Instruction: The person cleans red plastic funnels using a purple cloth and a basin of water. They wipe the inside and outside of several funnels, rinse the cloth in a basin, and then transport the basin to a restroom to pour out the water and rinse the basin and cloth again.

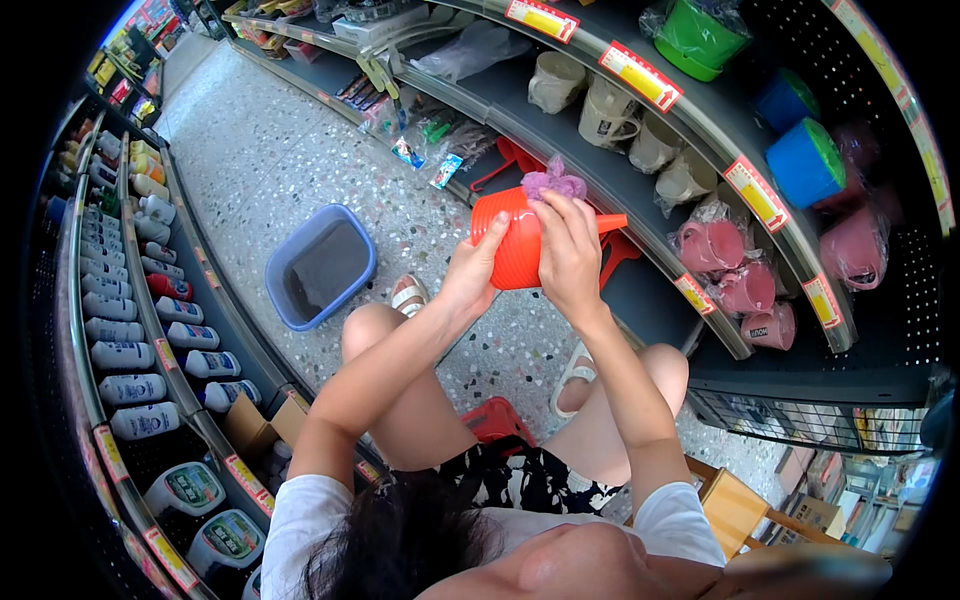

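Observation:
My left hand [476, 274] grips a red plastic funnel [511, 251] by its wide end. The funnel lies on its side, its ribbed body tilted and its narrow spout [613, 223] pointing right. Whether it is one piece or a nested stack I cannot tell. A crumpled purple cloth [553, 181] is in my right hand [574, 255], which presses against the funnel's body near the spout. Part of the cloth is hidden behind the fingers. Below and behind the hands, other red plastic items [619, 256] rest on the lowest shelf.
A blue plastic basin [279, 300] with murky water [319, 262] stands on the speckled floor. Shelves with mugs [607, 112] and pink cups [746, 289] rise at right. Bottles [131, 390] line the left shelves. A red stool [499, 421] is beneath me; packaged goods [427, 154] lie ahead.

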Action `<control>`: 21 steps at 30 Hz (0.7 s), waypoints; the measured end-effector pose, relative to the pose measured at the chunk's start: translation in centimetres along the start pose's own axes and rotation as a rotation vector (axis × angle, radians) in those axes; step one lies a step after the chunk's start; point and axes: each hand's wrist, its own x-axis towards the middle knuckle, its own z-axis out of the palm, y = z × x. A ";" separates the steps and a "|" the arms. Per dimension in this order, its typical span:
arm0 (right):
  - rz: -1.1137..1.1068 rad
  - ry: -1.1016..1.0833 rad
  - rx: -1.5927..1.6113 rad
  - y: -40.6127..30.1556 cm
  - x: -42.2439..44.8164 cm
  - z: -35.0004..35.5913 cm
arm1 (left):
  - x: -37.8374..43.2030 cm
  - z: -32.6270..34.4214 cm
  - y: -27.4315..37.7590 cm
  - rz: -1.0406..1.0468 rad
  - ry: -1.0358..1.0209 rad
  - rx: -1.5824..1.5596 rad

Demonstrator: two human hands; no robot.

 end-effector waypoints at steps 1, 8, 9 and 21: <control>-0.058 0.002 -0.031 -0.2 -0.1 0.2 | -0.1 0.0 0.0 0.020 0.024 0.020; -0.185 -0.102 -0.147 -1.2 -1.7 1.2 | 0.6 -0.5 -0.9 0.064 0.054 0.050; -0.198 -0.112 -0.136 -1.1 -1.9 1.3 | 0.8 -0.6 -0.7 0.026 0.083 -0.009; -0.102 0.142 0.061 0.8 -4.9 -0.3 | 1.5 -0.1 0.0 -0.072 0.036 -0.120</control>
